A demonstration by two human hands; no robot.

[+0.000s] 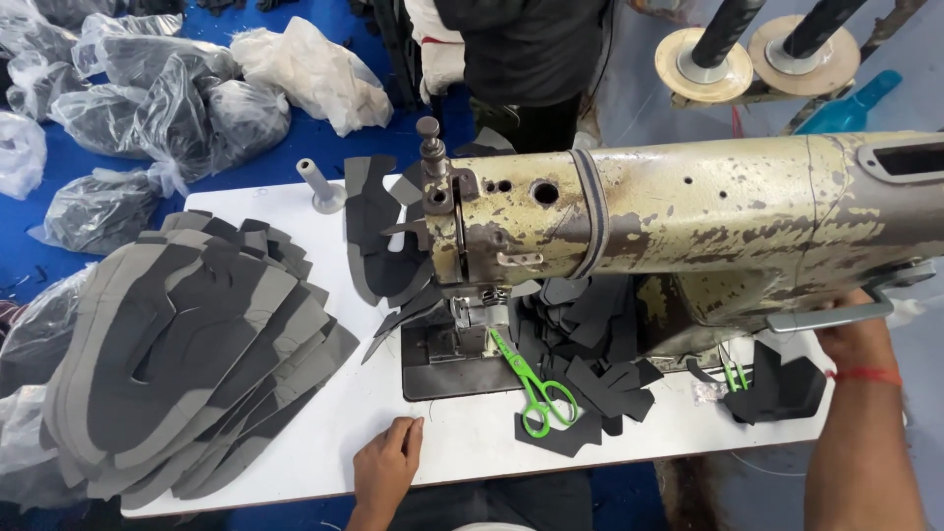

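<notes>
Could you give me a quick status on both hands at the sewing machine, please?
Left hand flat on table, empty. Right hand behind sewing machine, grip hidden. Green scissors lie between.

The sewing machine [688, 211] is pale yellow-green, mottled with brown patches of worn paint, and stands on a white table [324, 433] over a blue floor [295, 147]. The scissors [536, 388] have bright green handles, and the stacked fabric pieces [187, 354] are two-toned, light grey and dark grey. A red thread [865, 375] circles the wrist of the right hand [851, 334].
</notes>
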